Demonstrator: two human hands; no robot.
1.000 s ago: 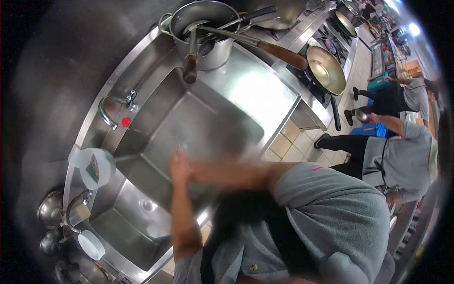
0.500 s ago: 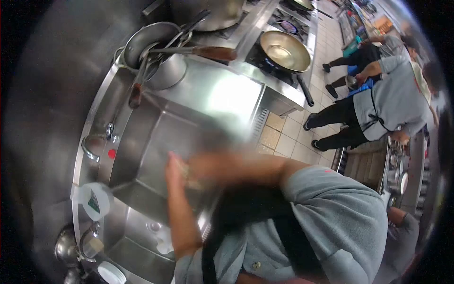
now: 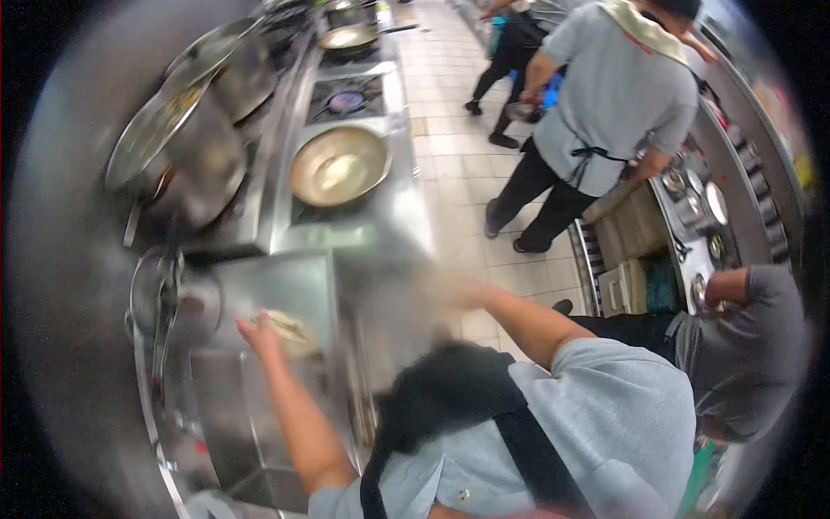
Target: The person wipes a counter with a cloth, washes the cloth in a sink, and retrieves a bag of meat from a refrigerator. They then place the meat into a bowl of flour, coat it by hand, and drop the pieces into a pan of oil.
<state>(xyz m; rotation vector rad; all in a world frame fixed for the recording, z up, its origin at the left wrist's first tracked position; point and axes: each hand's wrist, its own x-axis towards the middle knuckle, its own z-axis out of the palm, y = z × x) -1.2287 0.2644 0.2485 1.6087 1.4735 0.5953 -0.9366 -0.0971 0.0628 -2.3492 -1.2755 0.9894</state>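
Note:
My left hand (image 3: 265, 340) is over the metal ledge beside the sink (image 3: 229, 406), gripping a folded pale cloth (image 3: 292, 336). My right hand (image 3: 451, 292) reaches forward past the stove's front edge, smeared by motion. Its fingers cannot be made out, nor whether anything is in them. A wide pan (image 3: 340, 166) with a little pale liquid or glare in its middle sits on the burner ahead. The pan's handle does not show clearly.
Large pots (image 3: 194, 160) stand at the left. Behind the pan is a lit burner (image 3: 346, 102), with another pan (image 3: 347, 37) farther back. A co-worker in a grey shirt (image 3: 596, 104) stands in the tiled aisle (image 3: 450, 173). Another person's sleeve (image 3: 769, 298) is at the right counter.
My view has swung toward the stove. My hands have come apart: the left moved out over the ledge with the cloth, the right out toward the stove's front edge.

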